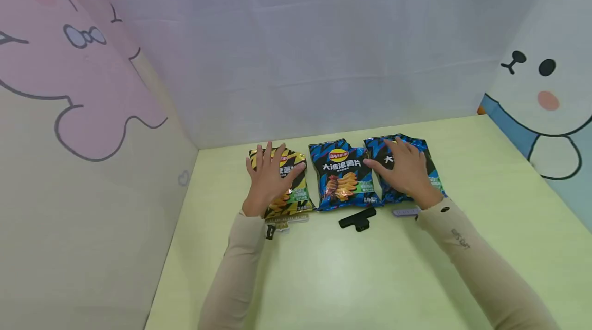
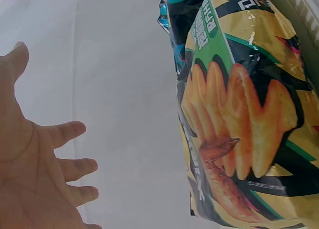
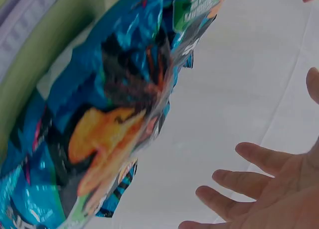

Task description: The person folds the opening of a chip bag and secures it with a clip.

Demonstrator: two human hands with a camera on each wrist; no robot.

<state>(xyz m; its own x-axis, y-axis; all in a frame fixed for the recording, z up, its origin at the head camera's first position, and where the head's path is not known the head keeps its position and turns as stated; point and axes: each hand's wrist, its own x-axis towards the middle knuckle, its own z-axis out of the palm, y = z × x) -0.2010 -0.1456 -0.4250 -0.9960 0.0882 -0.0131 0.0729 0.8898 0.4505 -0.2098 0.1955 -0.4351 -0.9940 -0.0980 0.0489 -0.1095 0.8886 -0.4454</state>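
Three chip bags lie in a row. My left hand (image 1: 268,181), fingers spread, is over the yellow-and-black chip bag (image 1: 297,199) on the left. In the left wrist view that bag (image 2: 239,114) shows a gap between it and my palm. A blue-and-black chip bag (image 1: 344,176) lies in the middle, fully visible. Over the blue chip bag (image 1: 390,192) on the right is my right hand (image 1: 409,171), its thumb pointing toward the middle bag. The right wrist view shows the straight fingers (image 3: 244,181) apart from the blue packaging. Both hands partly hide the bags beneath them.
In front of the bags lie a translucent brownish clip (image 1: 289,219), a black bag clip (image 1: 358,218) and a lavender clip (image 1: 405,212), partly hidden by the right sleeve. A pale wall cloth (image 1: 296,62) rises behind the light yellow-green table (image 1: 324,278). Cartoon-printed panels flank it.
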